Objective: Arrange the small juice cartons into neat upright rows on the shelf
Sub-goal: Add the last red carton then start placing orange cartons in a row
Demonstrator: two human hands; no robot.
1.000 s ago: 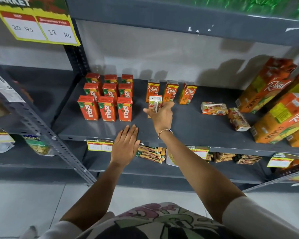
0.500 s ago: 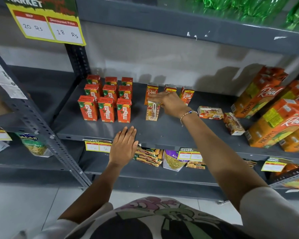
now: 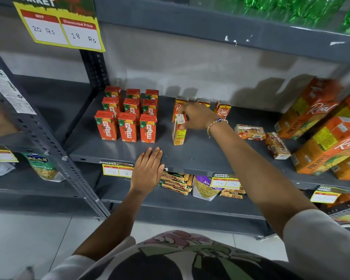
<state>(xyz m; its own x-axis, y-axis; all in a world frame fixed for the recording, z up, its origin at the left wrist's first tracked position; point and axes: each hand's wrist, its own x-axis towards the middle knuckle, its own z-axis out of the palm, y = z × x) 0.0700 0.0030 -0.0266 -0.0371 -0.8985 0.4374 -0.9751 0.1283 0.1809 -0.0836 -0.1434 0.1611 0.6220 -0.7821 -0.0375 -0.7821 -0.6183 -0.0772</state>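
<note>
My right hand (image 3: 196, 116) grips the top of a small yellow juice carton (image 3: 178, 134) that stands upright on the grey shelf (image 3: 200, 156). Behind it stand three small Real cartons (image 3: 222, 111) in a row, partly hidden by my hand. Left of them, red Maaza cartons (image 3: 127, 127) stand in three neat rows. Two small cartons (image 3: 250, 132) (image 3: 277, 146) lie on their sides to the right. My left hand (image 3: 148, 170) rests flat, fingers together, on the shelf's front edge, holding nothing.
Large orange Real pineapple cartons (image 3: 321, 146) lean at the shelf's right end. Snack packets (image 3: 176, 182) sit on the lower shelf, with price tags (image 3: 117, 169) on the shelf's front edge. A slotted upright post (image 3: 49, 150) runs diagonally at left. Green bottles (image 3: 291, 7) fill the top shelf.
My right hand reached over the yellow carton and took hold of its top, turning it to show its side. My left hand has stayed on the shelf edge.
</note>
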